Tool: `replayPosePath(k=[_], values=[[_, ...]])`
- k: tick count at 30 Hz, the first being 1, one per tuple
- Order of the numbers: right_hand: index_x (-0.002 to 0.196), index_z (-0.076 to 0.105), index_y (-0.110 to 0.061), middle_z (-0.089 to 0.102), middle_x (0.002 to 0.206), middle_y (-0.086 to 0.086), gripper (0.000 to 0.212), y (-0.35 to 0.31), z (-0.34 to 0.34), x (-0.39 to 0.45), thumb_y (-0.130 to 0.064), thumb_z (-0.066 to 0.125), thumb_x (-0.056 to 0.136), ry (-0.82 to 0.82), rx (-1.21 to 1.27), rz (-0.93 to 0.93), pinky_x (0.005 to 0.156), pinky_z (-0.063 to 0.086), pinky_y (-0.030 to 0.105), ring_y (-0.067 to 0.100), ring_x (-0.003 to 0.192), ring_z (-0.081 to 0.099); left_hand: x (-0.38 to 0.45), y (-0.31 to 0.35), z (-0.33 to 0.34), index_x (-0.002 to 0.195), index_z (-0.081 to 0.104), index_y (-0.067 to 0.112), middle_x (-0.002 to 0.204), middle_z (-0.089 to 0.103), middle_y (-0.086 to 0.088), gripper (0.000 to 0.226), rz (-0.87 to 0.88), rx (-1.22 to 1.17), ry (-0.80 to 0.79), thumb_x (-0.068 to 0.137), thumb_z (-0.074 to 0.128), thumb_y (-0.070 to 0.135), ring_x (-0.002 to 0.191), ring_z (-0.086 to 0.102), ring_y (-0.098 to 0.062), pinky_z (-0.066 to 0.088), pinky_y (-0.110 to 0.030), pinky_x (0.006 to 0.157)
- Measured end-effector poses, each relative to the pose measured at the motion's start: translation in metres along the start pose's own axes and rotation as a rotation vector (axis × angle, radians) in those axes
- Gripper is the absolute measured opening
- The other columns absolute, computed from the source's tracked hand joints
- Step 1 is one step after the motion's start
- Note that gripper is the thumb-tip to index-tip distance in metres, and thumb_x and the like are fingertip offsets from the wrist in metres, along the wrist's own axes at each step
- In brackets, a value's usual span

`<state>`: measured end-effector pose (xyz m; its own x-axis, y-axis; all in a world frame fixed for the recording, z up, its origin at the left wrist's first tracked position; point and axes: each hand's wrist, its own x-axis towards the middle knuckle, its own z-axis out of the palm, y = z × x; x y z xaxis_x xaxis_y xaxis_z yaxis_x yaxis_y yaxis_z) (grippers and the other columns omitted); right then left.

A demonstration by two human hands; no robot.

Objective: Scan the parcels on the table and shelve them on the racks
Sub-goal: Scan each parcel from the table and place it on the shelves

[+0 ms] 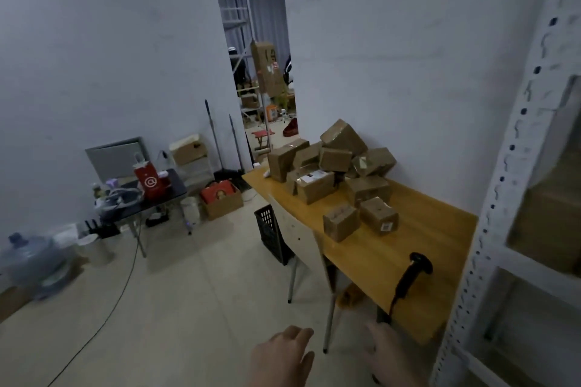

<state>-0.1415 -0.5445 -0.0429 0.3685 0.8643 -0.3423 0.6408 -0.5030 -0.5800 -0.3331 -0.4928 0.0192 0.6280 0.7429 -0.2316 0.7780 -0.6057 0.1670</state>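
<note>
Head view shows both the left hand (279,358) and right hand (390,355) loosely open and empty, near the black handheld scanner (412,276) on the yellow wooden table (440,229). Brown taped cardboard parcels (333,173) sit heaped at the far end, left of the white metal rack (503,198); pulling a low one carelessly could topple the heap.

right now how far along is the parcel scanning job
Early, it seems. Some boxes already sit on the rack. Nothing is in hand: the left hand and right hand are empty, and the scanner lies on the table. A pile of parcels waits.
</note>
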Motion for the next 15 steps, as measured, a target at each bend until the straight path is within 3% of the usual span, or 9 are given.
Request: replayPosePath(k=[5,10,15], values=[[0.138,0.041,-0.013,0.044,0.141,0.003,0.039,-0.036,-0.026,0.110,-0.020,0.040,0.100,0.038,0.016,0.043,0.108,0.035,0.031,0.019,0.129,0.042,0.108,-0.041,-0.046,0.144,0.032,0.033,0.147,0.039,0.009,0.044,0.067,0.052,0.000,0.101,0.036,0.041,0.129,0.046,-0.018,0.044,-0.033,0.096],[0.148,0.024,-0.015,0.032,0.149,0.001,0.049,-0.035,-0.028,0.190,-0.024,0.040,0.102,0.058,0.058,0.156,0.109,0.032,0.027,0.018,0.135,0.035,0.207,-0.068,-0.064,0.143,0.036,0.032,0.142,0.045,0.010,0.042,0.139,0.045,0.059,0.102,0.035,0.037,0.120,0.053,-0.015,0.047,-0.031,0.087],[0.141,0.037,-0.017,0.042,0.143,0.002,0.045,-0.025,-0.022,0.273,-0.031,0.044,0.099,0.075,0.101,0.288,0.107,0.037,0.030,0.018,0.128,0.043,0.331,-0.088,-0.065,0.136,0.047,0.024,0.135,0.051,0.004,0.037,0.245,0.054,0.076,0.103,0.034,0.034,0.114,0.055,-0.016,0.047,-0.028,0.087]])
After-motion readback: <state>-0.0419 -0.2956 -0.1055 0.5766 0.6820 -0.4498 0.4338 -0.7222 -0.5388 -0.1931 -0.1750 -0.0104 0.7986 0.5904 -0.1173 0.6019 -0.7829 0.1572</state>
